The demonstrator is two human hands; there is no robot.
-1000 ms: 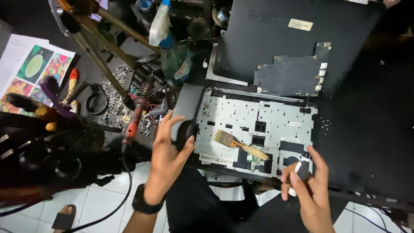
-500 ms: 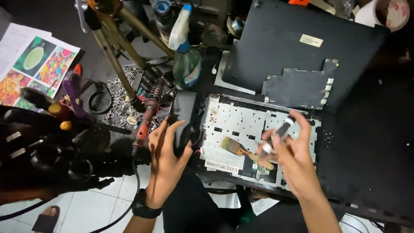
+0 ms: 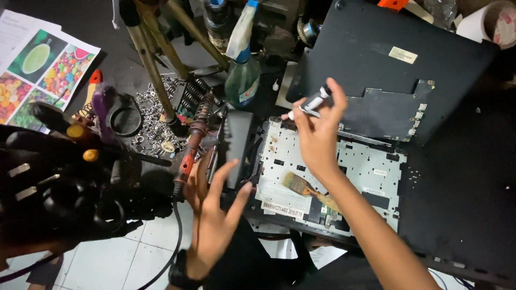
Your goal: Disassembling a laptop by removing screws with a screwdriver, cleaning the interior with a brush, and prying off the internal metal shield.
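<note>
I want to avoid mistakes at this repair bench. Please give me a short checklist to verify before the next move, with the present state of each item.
1. Right hand grips the small grey syringe-like tube between fingertips: ok.
2. Left hand is free, fingers spread, holding nothing: ok.
3. Paintbrush is off the work area: not ok, it lies on the opened laptop chassis.
4. Soldering iron is away from the left hand: not ok, its red handle lies right beside the fingers; hot or cold, cannot tell.
5. Loose screws are contained: not ok, they lie scattered on the dark mat.
6. Tube's cap state: cannot tell.
</note>
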